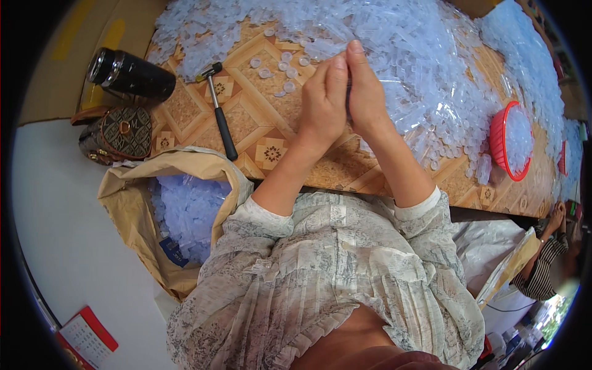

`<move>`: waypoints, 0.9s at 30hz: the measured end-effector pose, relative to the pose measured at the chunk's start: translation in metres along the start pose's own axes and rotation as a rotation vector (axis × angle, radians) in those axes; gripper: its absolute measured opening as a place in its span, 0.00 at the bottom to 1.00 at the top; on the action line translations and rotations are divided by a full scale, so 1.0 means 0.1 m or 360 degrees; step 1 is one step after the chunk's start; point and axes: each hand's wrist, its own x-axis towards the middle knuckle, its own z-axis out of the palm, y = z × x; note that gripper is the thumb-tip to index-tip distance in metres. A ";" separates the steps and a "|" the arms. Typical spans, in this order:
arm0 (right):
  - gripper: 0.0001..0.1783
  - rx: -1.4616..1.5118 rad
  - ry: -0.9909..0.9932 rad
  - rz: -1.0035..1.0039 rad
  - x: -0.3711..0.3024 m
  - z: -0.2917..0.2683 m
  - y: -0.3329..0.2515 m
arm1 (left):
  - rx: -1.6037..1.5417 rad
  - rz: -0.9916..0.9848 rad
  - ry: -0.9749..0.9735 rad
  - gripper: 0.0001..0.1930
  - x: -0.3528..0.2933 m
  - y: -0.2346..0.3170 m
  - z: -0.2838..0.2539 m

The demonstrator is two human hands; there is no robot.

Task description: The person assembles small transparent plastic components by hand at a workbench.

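Observation:
Over the table's middle, my left hand (325, 98) and my right hand (366, 92) are brought together, palms facing, thumbs side by side on top. Their fingers are closed and mostly hidden under the thumbs. What they hold between them, if anything, does not show; only a narrow dark gap is seen. Just beyond lies a wide heap of clear bluish plastic pieces (394, 37), long and thin ones among them. Several small round clear caps (291, 72) lie loose on the wood-patterned tabletop (246, 126) to the left of my hands.
A hammer (219, 111) with a black handle lies at the left, near a black flask (132, 75) and a brown patterned bag (117, 135). Below stands an open paper sack (132, 228) of clear pieces. Rightward are a red basket (498, 139) of small caps and another person (542, 265).

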 end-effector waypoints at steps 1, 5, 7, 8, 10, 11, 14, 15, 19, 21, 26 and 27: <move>0.30 -0.0003 -0.0021 -0.0032 0.00 -0.03 0.03 | 0.0002 0.0011 -0.0009 0.19 -0.01 0.01 0.01; 0.28 -0.0074 -0.0025 -0.0153 -0.02 -0.07 0.04 | -0.0010 0.0028 0.0034 0.19 -0.06 -0.01 0.05; 0.28 -0.0076 -0.0029 -0.0168 -0.04 -0.08 0.04 | -0.0026 -0.0047 0.0034 0.19 -0.08 -0.01 0.05; 0.28 -0.0210 -0.0032 -0.0196 -0.05 -0.08 0.02 | -0.0024 -0.0045 0.0035 0.19 -0.08 -0.01 0.04; 0.28 -0.0341 -0.0032 -0.0226 -0.05 -0.07 0.01 | 0.0017 -0.0061 0.0018 0.19 -0.09 -0.05 0.04; 0.29 -0.0335 -0.0017 -0.0238 -0.05 -0.08 0.03 | 0.0016 -0.0059 0.0017 0.19 -0.09 -0.05 0.04; 0.30 -0.0352 0.0039 -0.0197 -0.03 -0.06 0.03 | 0.0054 0.0003 0.0053 0.19 -0.06 -0.09 0.05; 0.31 -0.0376 0.0075 -0.0140 -0.02 -0.05 0.03 | -0.0118 0.0008 0.0040 0.19 -0.03 -0.11 0.04; 0.36 -0.0025 -0.0409 0.0370 0.10 -0.26 -0.10 | -0.0794 -0.0853 -0.0159 0.27 0.13 -0.07 -0.15; 0.38 -0.0105 -0.0330 0.0260 0.06 -0.28 -0.19 | -0.1082 -0.1006 -0.0227 0.29 0.19 -0.11 -0.28; 0.24 -0.0363 -0.0202 -0.0120 0.07 -0.41 -0.37 | -0.1512 -0.1081 -0.0486 0.28 0.20 -0.17 -0.37; 0.24 -0.0366 -0.0202 -0.0122 0.08 -0.44 -0.35 | -0.1514 -0.1079 -0.0488 0.28 0.20 -0.15 -0.36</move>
